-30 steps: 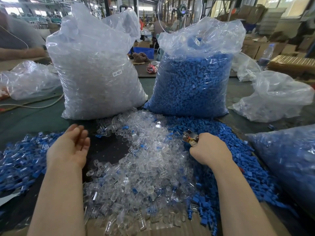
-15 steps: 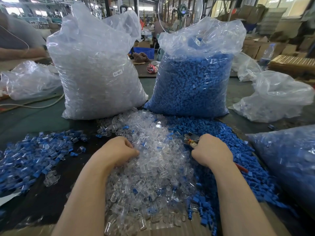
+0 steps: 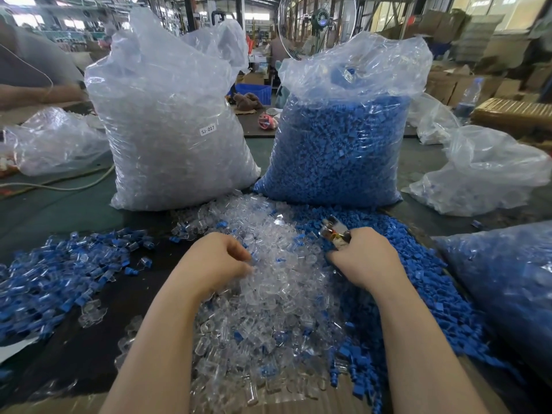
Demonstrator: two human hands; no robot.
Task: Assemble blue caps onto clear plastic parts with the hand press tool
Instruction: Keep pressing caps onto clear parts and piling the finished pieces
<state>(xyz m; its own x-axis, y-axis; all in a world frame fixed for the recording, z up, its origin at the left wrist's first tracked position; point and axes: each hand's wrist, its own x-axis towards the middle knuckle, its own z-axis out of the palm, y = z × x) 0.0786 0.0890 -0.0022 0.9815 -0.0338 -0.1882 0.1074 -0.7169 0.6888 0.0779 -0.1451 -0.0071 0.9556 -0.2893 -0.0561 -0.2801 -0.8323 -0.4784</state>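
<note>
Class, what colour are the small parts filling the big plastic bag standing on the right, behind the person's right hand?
Blue, in the head view: the big clear plastic bag is packed with them.

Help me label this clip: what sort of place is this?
Probably a factory assembly bench: sacks of clear parts and blue caps, stacked cartons, and an industrial fan in a large hall.

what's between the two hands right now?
In the head view, the pile of clear parts fills the stretch between the left hand and the right hand, with a few stray blue caps mixed in.
</note>
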